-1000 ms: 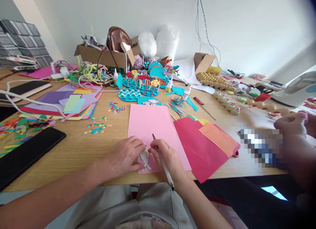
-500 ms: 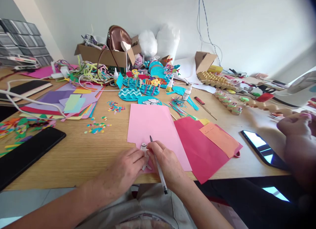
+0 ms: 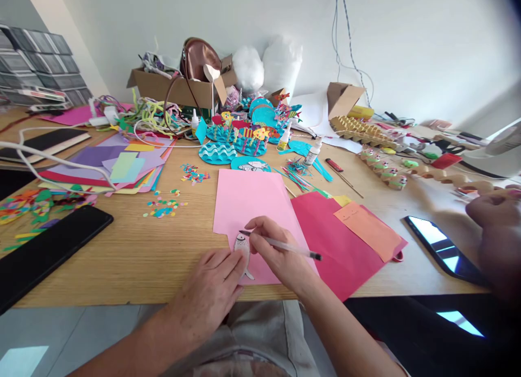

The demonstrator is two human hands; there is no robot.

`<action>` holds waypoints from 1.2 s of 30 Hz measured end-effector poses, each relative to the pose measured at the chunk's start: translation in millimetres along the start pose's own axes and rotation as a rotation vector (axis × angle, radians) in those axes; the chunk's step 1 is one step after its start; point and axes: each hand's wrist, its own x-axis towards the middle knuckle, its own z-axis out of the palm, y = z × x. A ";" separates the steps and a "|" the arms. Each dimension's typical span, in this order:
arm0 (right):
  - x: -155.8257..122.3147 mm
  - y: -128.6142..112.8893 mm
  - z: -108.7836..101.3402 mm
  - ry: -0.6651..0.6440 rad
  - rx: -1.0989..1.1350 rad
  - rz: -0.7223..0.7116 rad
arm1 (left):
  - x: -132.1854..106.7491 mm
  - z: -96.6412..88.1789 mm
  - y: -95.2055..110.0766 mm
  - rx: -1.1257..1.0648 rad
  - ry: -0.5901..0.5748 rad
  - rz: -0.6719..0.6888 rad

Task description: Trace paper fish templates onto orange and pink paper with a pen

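Note:
A small white paper fish (image 3: 241, 245) with inked eye and scale marks lies on a pink sheet (image 3: 252, 198) at the table's front edge. Across its left edge rest the fingertips of my left hand (image 3: 215, 276), flat and pressing it to the sheet. My right hand (image 3: 279, 252) grips a pen (image 3: 299, 250) with a clear barrel. The pen's dark tip is over the fish's head; whether it touches the paper I cannot tell. Right of the pink sheet lie red paper (image 3: 321, 230) and an orange piece (image 3: 366, 230).
A black phone (image 3: 52, 252) lies at left, near paper dots (image 3: 165, 206) and stacked coloured paper (image 3: 81, 163). Blue bases with paper fish (image 3: 252, 141) and glue bottles (image 3: 312, 152) stand behind. At right are another phone (image 3: 439, 247) and another person's hand (image 3: 494, 209).
My right hand has turned the pen from pointing away to lying sideways, its tip now at the fish's head. More of the fish shows. The view has shifted slightly.

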 end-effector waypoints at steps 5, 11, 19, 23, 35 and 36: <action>10.6 5.4 10.2 -0.026 0.057 0.090 | -2.2 0.6 0.0 0.002 0.029 0.004; 15.9 6.0 11.9 -0.096 0.050 0.093 | -4.1 2.0 -0.9 0.011 0.040 0.018; 16.1 8.3 10.7 -0.160 0.006 0.056 | -1.9 -0.3 0.9 0.013 0.033 -0.001; 16.5 10.3 11.0 -0.176 -0.011 0.048 | -0.8 -1.3 1.2 -0.005 0.029 -0.016; 17.5 7.3 11.5 -0.191 -0.062 0.031 | -2.1 0.2 0.6 -0.021 0.019 -0.025; 17.4 7.5 11.4 -0.189 -0.066 0.027 | -2.1 0.2 0.8 -0.022 0.024 -0.025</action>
